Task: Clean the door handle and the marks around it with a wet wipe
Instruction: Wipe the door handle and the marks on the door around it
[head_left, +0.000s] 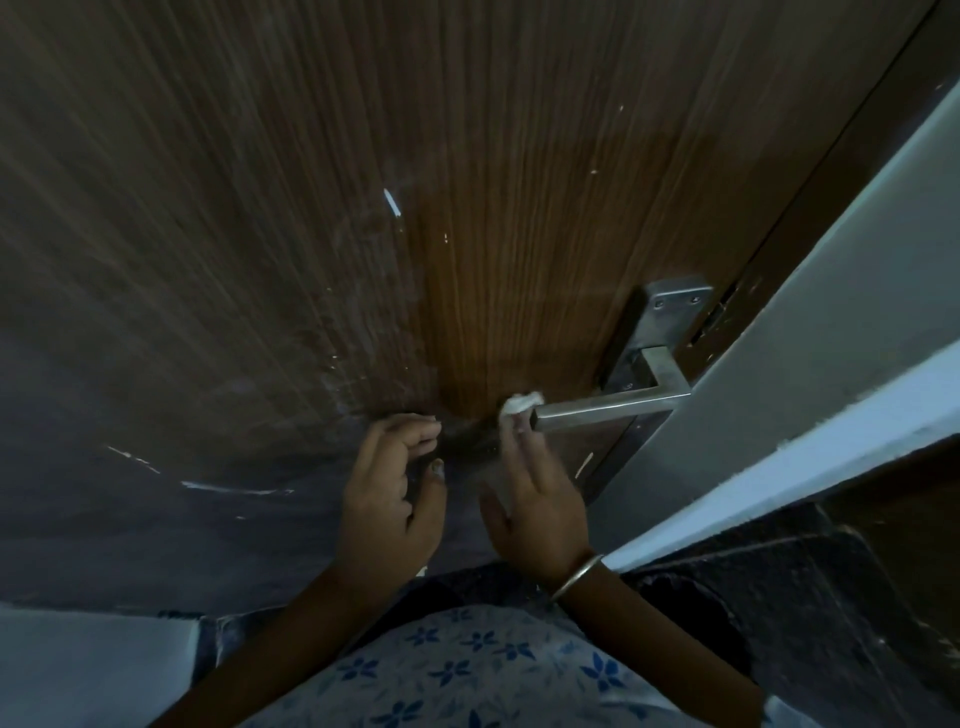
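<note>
The right hand (535, 499) pinched the wet wipe (519, 405) on the free end of the door handle (613, 408); its bar ran rightward from the fingertips. The left hand (389, 493), loosely curled and empty, was farther.

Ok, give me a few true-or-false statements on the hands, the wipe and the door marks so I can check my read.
The right hand holds a crumpled white wet wipe against the free end of the square steel lever handle. True.
The left hand grips that handle. False: it is off the handle, holding nothing.
White streaks show on the brown wooden door. True.
The thin metal bangle is on the left wrist. False: right wrist.
</note>
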